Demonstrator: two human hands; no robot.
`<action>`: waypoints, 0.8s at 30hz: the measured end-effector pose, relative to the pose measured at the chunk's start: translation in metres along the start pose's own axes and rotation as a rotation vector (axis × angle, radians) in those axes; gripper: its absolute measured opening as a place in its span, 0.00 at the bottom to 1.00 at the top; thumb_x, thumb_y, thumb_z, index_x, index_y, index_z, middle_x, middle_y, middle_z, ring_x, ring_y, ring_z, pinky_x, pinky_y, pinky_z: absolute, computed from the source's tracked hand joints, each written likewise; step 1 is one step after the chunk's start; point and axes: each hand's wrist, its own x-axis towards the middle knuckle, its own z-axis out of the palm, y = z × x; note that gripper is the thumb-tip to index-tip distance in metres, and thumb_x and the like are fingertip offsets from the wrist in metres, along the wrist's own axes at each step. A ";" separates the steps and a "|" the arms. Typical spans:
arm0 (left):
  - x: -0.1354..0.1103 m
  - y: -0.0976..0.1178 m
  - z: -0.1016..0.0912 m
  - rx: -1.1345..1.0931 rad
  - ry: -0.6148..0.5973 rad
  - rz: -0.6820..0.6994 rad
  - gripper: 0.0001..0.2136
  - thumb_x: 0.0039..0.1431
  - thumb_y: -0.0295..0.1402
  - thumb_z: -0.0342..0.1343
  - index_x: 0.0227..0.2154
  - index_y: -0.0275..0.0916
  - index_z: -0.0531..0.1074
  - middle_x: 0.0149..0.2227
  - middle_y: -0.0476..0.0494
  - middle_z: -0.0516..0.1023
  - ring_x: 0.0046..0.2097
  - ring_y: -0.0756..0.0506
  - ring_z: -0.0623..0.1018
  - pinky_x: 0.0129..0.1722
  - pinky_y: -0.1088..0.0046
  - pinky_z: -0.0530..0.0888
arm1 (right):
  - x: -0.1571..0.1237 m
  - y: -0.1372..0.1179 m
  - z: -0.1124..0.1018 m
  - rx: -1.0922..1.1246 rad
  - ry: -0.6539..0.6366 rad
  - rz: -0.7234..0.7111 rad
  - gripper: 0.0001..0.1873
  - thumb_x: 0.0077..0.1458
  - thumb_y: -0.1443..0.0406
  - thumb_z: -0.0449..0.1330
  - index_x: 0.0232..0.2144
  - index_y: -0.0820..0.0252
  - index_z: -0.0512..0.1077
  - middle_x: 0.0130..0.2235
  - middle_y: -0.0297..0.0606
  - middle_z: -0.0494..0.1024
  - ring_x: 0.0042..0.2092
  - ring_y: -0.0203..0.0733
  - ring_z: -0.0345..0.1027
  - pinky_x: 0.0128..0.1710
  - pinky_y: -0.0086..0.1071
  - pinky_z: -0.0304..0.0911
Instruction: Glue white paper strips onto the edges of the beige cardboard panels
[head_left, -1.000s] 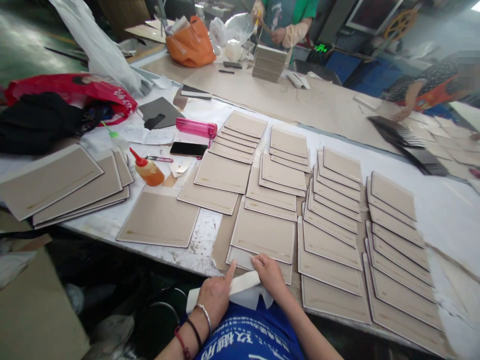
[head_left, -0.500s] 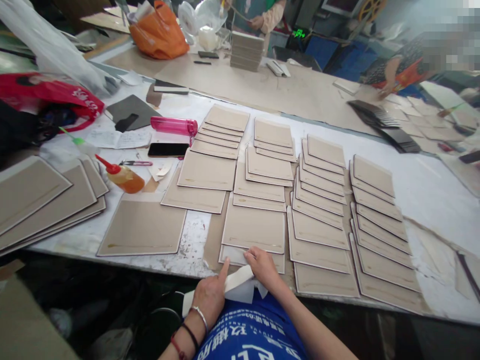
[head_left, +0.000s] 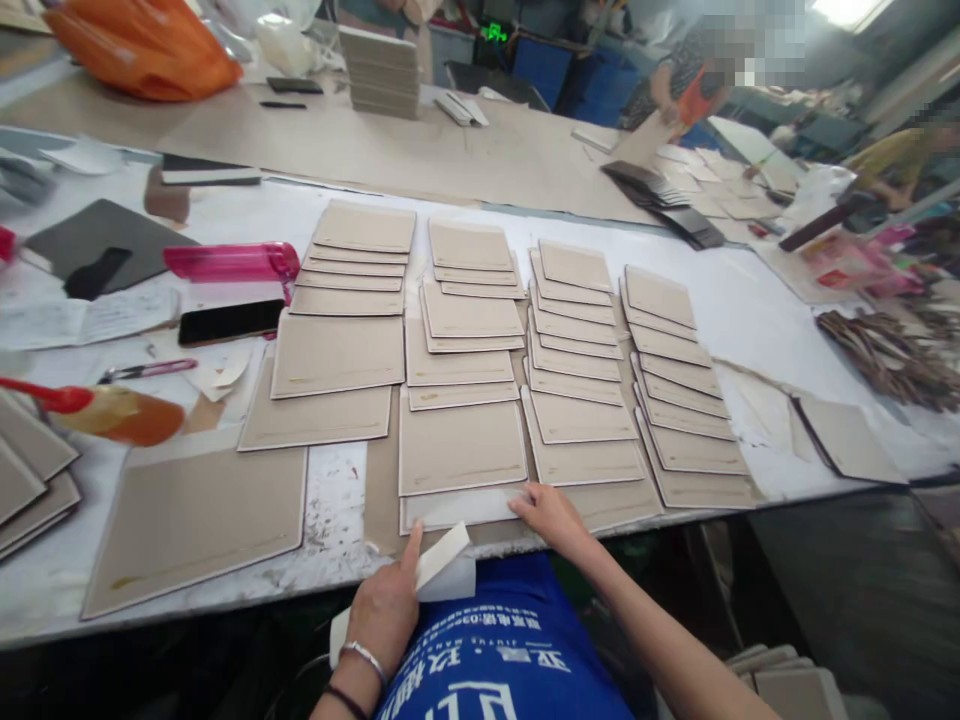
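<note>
A whitish translucent strip (head_left: 461, 508) lies along the near edge of a beige board (head_left: 463, 440) at the table's front edge. My right hand (head_left: 551, 515) pinches the right end of that strip against the board. My left hand (head_left: 390, 600) is closed around a bunch of white paper strips (head_left: 444, 557), just off the table edge. Its index finger reaches up to the left end of the laid strip. Similar beige boards overlap in columns, several with a thin brownish glue-like streak near the lower edge.
To the left are a single board (head_left: 210, 520), a red-tipped bottle of amber liquid (head_left: 139, 415), a black phone (head_left: 231, 322) and a pink case (head_left: 229, 262). Across the table are a stack of boards (head_left: 381, 75) and an orange bag (head_left: 142, 50). Another person (head_left: 667, 90) works at the far right.
The view has swung to the right. My right hand has moved toward the board's right side, and the strip now lies straighter along its edge. The left hand's strips no longer reach under my right hand.
</note>
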 end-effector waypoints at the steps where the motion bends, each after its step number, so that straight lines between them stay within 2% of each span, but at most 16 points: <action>1: 0.000 0.000 -0.001 0.015 -0.005 0.001 0.29 0.52 0.17 0.38 0.58 0.35 0.46 0.28 0.41 0.75 0.31 0.47 0.74 0.32 0.74 0.65 | 0.000 0.000 0.001 -0.013 0.013 0.025 0.11 0.50 0.59 0.53 0.25 0.60 0.70 0.28 0.38 0.74 0.32 0.40 0.66 0.27 0.29 0.49; 6: 0.002 0.000 -0.007 0.069 -0.062 -0.004 0.30 0.52 0.17 0.38 0.59 0.36 0.43 0.28 0.42 0.75 0.31 0.48 0.74 0.32 0.75 0.64 | -0.001 -0.002 0.005 -0.073 0.078 0.092 0.12 0.50 0.56 0.53 0.28 0.58 0.69 0.31 0.39 0.75 0.35 0.43 0.67 0.29 0.30 0.51; 11: 0.004 0.002 -0.009 0.102 -0.143 -0.041 0.31 0.52 0.17 0.39 0.59 0.37 0.40 0.31 0.42 0.75 0.32 0.49 0.74 0.33 0.76 0.64 | -0.005 -0.001 0.011 -0.115 0.093 0.089 0.13 0.51 0.55 0.53 0.32 0.57 0.69 0.35 0.40 0.76 0.38 0.44 0.68 0.32 0.31 0.55; 18: 0.003 0.003 -0.009 0.118 -0.118 -0.039 0.29 0.53 0.19 0.38 0.59 0.37 0.41 0.30 0.42 0.75 0.32 0.47 0.74 0.33 0.73 0.64 | -0.007 0.001 0.017 -0.135 0.132 0.068 0.13 0.52 0.55 0.53 0.35 0.56 0.68 0.38 0.40 0.75 0.39 0.44 0.69 0.34 0.32 0.57; 24: 0.003 0.007 -0.014 0.124 -0.153 -0.067 0.30 0.53 0.18 0.38 0.59 0.37 0.41 0.31 0.42 0.75 0.32 0.47 0.75 0.32 0.74 0.64 | -0.005 0.000 0.012 -0.098 0.121 0.092 0.14 0.52 0.54 0.52 0.35 0.57 0.68 0.39 0.40 0.75 0.41 0.44 0.68 0.35 0.33 0.57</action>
